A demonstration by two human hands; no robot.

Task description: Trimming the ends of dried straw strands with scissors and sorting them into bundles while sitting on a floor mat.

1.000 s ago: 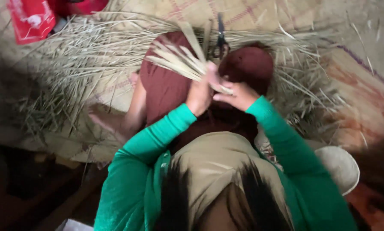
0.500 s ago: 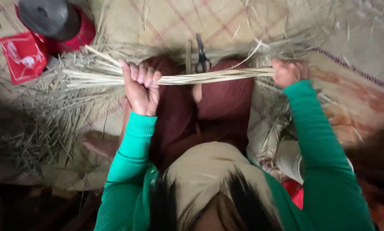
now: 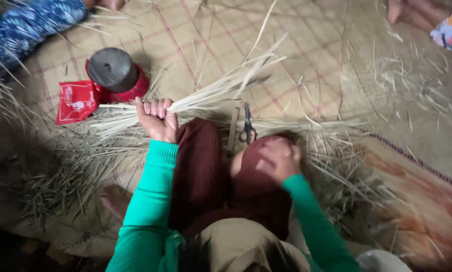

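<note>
My left hand [image 3: 158, 120] is shut on a bundle of pale dried straw strips [image 3: 221, 89]. The strips fan out up and to the right over a woven mat [image 3: 296, 60]. My right hand [image 3: 279, 158] is blurred and lies on my maroon-clad knee [image 3: 251, 186], with nothing visible in it. Both arms wear green sleeves. Black scissors [image 3: 247, 127] lie on the mat just beyond my knees, between the two hands.
Loose straw [image 3: 347, 171] is heaped around my legs on both sides. A red can with a dark lid [image 3: 114, 73] and a red packet [image 3: 77, 102] sit at the left. Other people's blue patterned clothing [image 3: 34, 20] and foot [image 3: 412, 12] show at the top.
My right hand let go of the strips' far end and dropped to my knee. The left hand keeps the bundle, whose free end now points up and right. The view tilted forward.
</note>
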